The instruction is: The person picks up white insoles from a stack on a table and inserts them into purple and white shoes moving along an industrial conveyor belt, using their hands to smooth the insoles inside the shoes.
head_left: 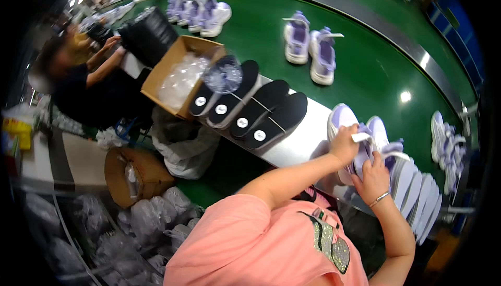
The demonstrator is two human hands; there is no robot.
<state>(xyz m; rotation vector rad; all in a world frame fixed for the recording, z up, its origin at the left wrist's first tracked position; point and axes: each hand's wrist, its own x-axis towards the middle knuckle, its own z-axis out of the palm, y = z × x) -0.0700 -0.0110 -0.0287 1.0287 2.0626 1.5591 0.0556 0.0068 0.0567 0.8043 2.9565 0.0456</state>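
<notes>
Both my hands are on one white and lavender sneaker (342, 114) at the bench edge. My left hand (343, 146) is closed on its upper near the pale tongue or tab. My right hand (372, 179), with a silver bracelet on the wrist, has its fingers bent over the shoe's opening; what lies inside the opening is hidden. A second sneaker (378, 128) stands just right of it. Beyond my right hand leans a row of several pale, sole-shaped pieces (415, 194). To the left lie black insoles (271, 111) in banded stacks with round white stickers.
A cardboard box (151, 85) of clear plastic pieces sits left of the insoles. A sneaker pair (322, 59) and more sneakers (448, 147) stand on the green belt (250, 40). Bagged plastic (151, 218) and another carton (117, 176) lie below. A co-worker (83, 87) sits at left.
</notes>
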